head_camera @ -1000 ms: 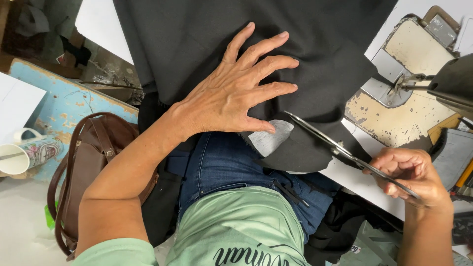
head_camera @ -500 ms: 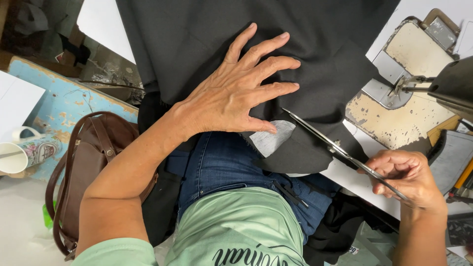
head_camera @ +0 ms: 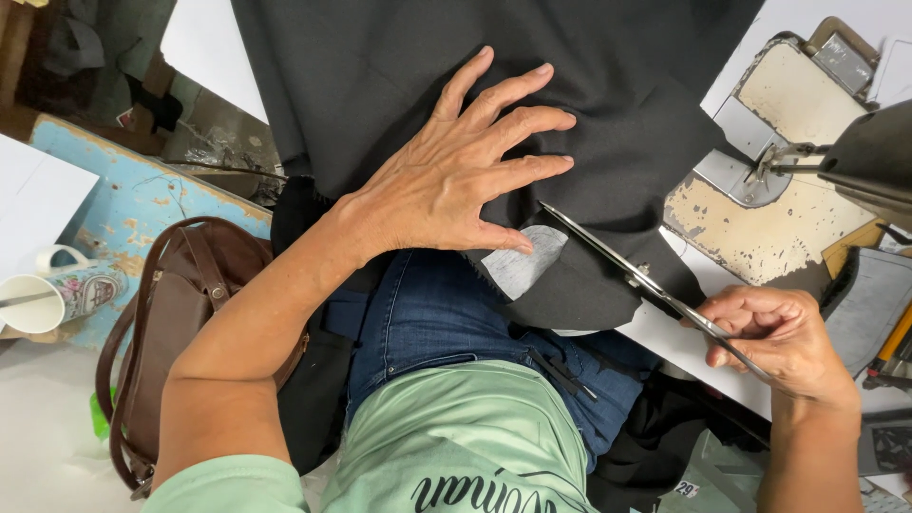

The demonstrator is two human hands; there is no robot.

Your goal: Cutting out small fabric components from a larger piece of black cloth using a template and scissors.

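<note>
Since the earlier frames the scissors [head_camera: 655, 290] have slid a little further left into the fabric edge; left hand position unchanged.

Black fabric [head_camera: 380, 85] covers most of the white surface [head_camera: 204, 52] and drapes over its near edge onto the person's lap (blue jeans, green shirt). A pale grey patch [head_camera: 522, 266] shows on the folded underside just below the left thumb.

Sewing machine bed [head_camera: 760, 228], cream and worn, lies to the right of the fabric, with the presser foot area above it.

Brown handbag [head_camera: 166, 332] rests at lower left, beside a chipped blue board.

Left hand [head_camera: 456, 180] lies flat on the fabric, fingers [head_camera: 518, 128] spread wide, gripping nothing, pressing down.

Right hand [head_camera: 779, 337] is at the surface's near edge, fingers curled closed about the scissors' handles; blades are nearly together, tips touching the fabric close by the left thumb.

White cup [head_camera: 33, 299] stands at far left, well apart.
</note>
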